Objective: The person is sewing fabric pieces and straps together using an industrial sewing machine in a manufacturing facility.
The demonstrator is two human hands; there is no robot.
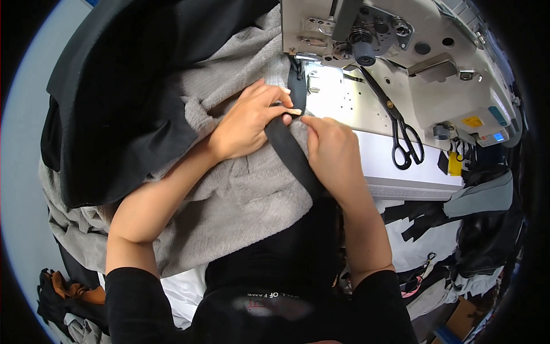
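A grey fleece garment piece point(246, 198) with black fabric point(114, 114) lies over my left arm and lap, reaching up to the sewing machine point(412, 34). Along its right edge runs a black fabric strip point(289, 155), folding under my fingers; its upper part lies by the machine's presser foot point(301, 67). My left hand point(246, 123) is closed, thumb and fingers pinching the strip against the fleece. Beside it, my right hand point(338, 152) is closed too, its fingertips pinching the fleece edge close to the left thumb. What lies between the right fingertips is partly hidden.
Black-handled scissors point(398, 129) rest on the machine bed, right of the lit needle area. Black and grey fabric pieces point(478, 195) are heaped at the right. More cloth scraps point(74, 292) lie at the lower left. A white table edge point(407, 189) borders my right forearm.
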